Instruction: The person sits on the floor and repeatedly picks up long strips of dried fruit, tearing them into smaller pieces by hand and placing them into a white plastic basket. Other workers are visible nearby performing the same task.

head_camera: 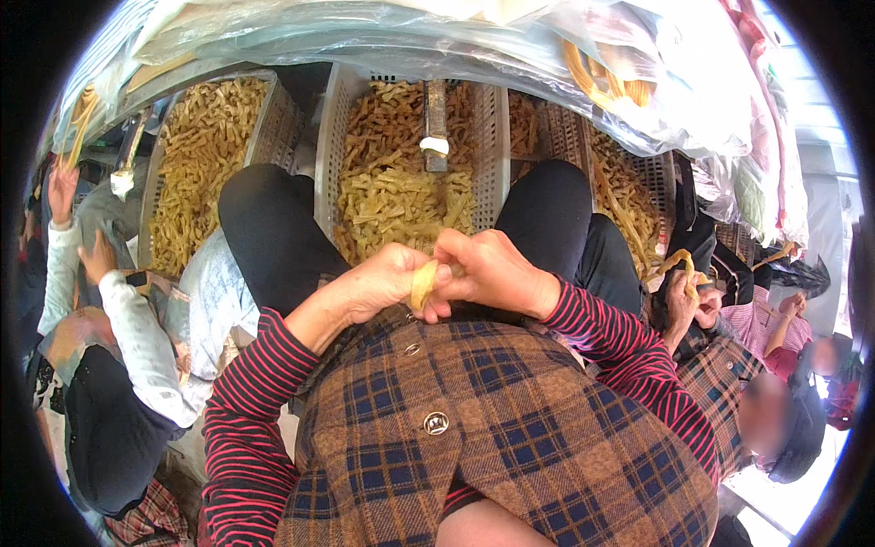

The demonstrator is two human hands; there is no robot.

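My left hand [383, 277] and my right hand [489, 270] meet in front of my lap. Between them is a pale yellow, soft strip [423, 284], looped over the fingers of my left hand; my right fingers close against it, and their tips are partly hidden. Just beyond my hands, between my knees, stands a white perforated plastic crate [497, 157] heaped with short yellow-brown pieces [383, 198], which look like cut pickled vegetable. A worn metal bar [435, 116] with a white wrapped part juts over the crate.
Similar crates stand to the left [263, 130] and right [666, 181]. Clear plastic sheeting [478, 34] covers the surface at the far side, with long yellow strips [608, 78] under or on it. Co-workers sit close on both sides; one at the right holds a yellow strip [683, 263].
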